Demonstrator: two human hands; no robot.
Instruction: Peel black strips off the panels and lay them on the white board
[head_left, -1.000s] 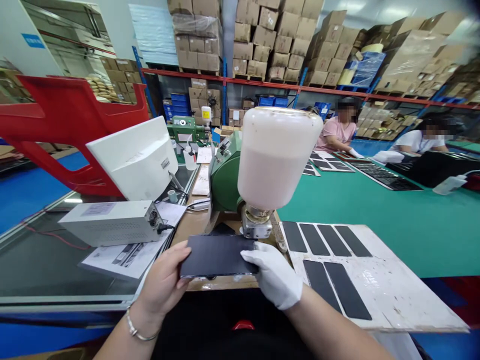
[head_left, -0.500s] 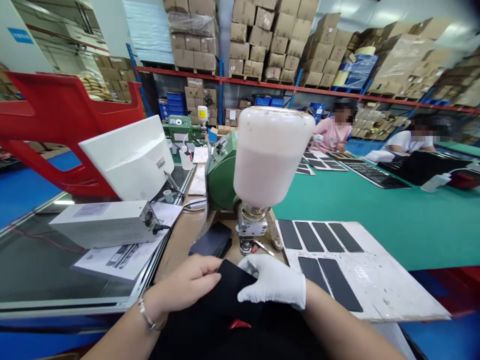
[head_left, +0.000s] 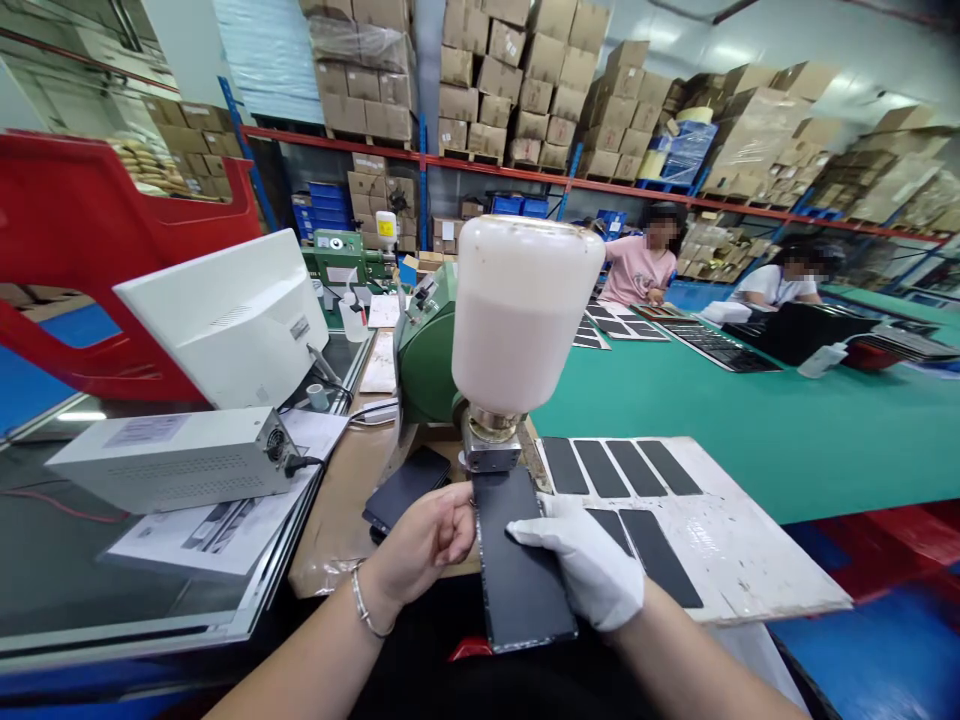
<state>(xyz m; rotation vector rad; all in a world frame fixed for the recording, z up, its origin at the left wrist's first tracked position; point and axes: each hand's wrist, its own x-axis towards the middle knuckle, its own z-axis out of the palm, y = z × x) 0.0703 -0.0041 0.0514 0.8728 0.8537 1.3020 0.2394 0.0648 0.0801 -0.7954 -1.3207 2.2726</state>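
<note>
A dark, flat rectangular panel (head_left: 521, 575) with pale edges lies lengthwise between my hands, its far end under the metal head (head_left: 491, 452) of a green machine (head_left: 427, 345). My right hand (head_left: 589, 560), in a white glove, grips the panel's right side, thumb on top. Bare and curled, my left hand (head_left: 427, 540) has its fingertips closed at the panel's left edge, close to the head. Above the head stands a large bottle (head_left: 525, 315) of whitish-pink liquid. To the left, a stack of similar dark panels (head_left: 409, 488) is partly hidden by my left hand.
On the right, a white board (head_left: 750, 560) carries several dark panels in rows. A white box-shaped unit (head_left: 172, 460) and a monitor (head_left: 232, 320) stand at left. Two people sit across the green table (head_left: 675, 410). A red chair (head_left: 97, 240) is at far left.
The panel has moved from near my body forward to under the machine head. My left hand has shifted to its left edge, and my right hand now grips its right side.
</note>
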